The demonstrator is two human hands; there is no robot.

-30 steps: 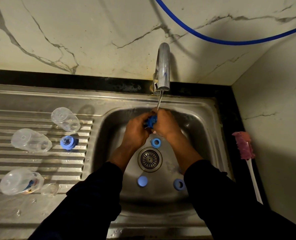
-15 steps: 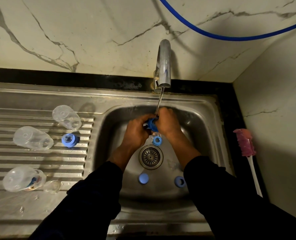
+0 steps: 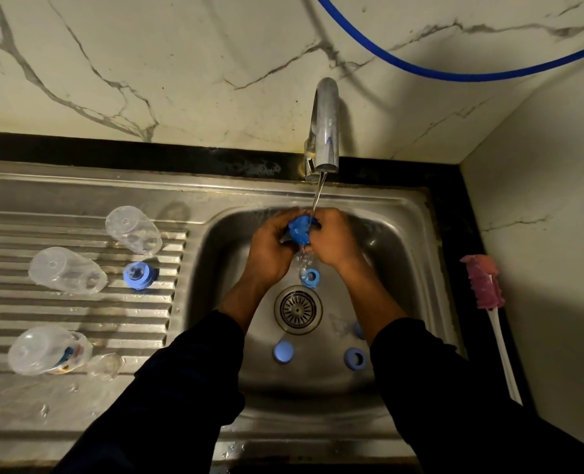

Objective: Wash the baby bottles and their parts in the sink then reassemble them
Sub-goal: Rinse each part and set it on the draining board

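- The left hand and right hand meet under the tap. Their fingers are curled round a blue bottle part, held right in the water stream, presumably to rinse it.
- It is held over the sink basin, so the runoff falls straight towards the drain strainer.
- A blue ring, a blue cap and a second ring lie loose on the basin floor, probably waiting their turn.
- Three clear bottles lie on their sides on the ribbed drainboard. A blue collar and a clear teat lie beside them, likely set there to drain.
- The bottle brush lies on the black desk right of the sink, within reach but unused.
- The fingers hide most of the held part, so I cannot tell whether it is a collar or a cap.
- Another blue piece is half hidden behind the right forearm.
- The nearest bottle seems to hold something coloured, but it is too dim to make out.
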